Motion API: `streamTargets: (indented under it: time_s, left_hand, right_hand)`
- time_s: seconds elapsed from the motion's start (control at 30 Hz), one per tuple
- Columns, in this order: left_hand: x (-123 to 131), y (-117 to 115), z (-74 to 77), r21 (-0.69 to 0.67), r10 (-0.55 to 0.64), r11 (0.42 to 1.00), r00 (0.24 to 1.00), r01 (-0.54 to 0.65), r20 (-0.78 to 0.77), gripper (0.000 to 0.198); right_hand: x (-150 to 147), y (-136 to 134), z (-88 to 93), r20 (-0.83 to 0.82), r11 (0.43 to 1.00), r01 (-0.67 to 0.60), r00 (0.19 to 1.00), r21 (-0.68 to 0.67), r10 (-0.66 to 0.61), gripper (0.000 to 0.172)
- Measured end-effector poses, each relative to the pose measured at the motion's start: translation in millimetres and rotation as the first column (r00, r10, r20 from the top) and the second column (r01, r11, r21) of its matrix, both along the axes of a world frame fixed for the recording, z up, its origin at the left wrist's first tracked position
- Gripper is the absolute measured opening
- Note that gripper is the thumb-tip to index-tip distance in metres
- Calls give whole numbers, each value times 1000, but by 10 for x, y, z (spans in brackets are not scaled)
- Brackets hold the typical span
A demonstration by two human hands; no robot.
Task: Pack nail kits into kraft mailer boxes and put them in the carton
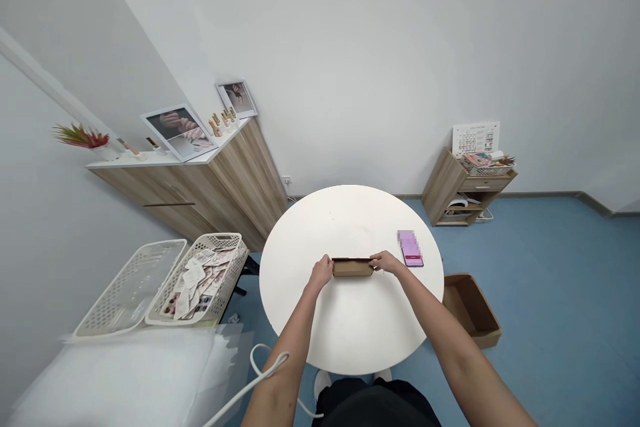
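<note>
Head, left hand (321, 272), right hand (387, 262), cardboard box (353, 267)

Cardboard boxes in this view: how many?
2: a small kraft box held between the left hand and right hand on the round white table, and an open brown box on the blue floor beside the table. Cabinets could hide more.

Small brown cardboard box (353, 267) | rectangular, lying flat, long side crosswise | on round white table (350, 327), near its middle
</note>
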State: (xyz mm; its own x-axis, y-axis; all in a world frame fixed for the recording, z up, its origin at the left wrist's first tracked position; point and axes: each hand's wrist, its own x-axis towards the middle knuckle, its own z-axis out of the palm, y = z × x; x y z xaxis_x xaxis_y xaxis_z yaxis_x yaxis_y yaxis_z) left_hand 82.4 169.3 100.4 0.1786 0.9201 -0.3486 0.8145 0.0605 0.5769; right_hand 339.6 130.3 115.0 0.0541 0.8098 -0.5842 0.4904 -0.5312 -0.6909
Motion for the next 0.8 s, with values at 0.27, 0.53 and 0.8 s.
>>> streamTargets:
  time_s: [0.27, 0.53, 0.8]
  left_hand:
    - [-16, 11, -8, 10, 8, 1000, 999, -8, 36, 13]
    - [-13, 104, 63, -19, -2, 1000, 997, 4, 79, 16]
    - [-52, -35, 81, 61, -53, 997, 995, 48, 87, 30]
  right_hand:
    - [-5, 18, -45, 36, 1000, -6, 999, 27, 5, 38]
    - [5, 41, -52, 60, 999, -28, 998, 27, 27, 41]
    - [-71, -5, -71, 167, 996, -44, 985, 77, 30, 47]
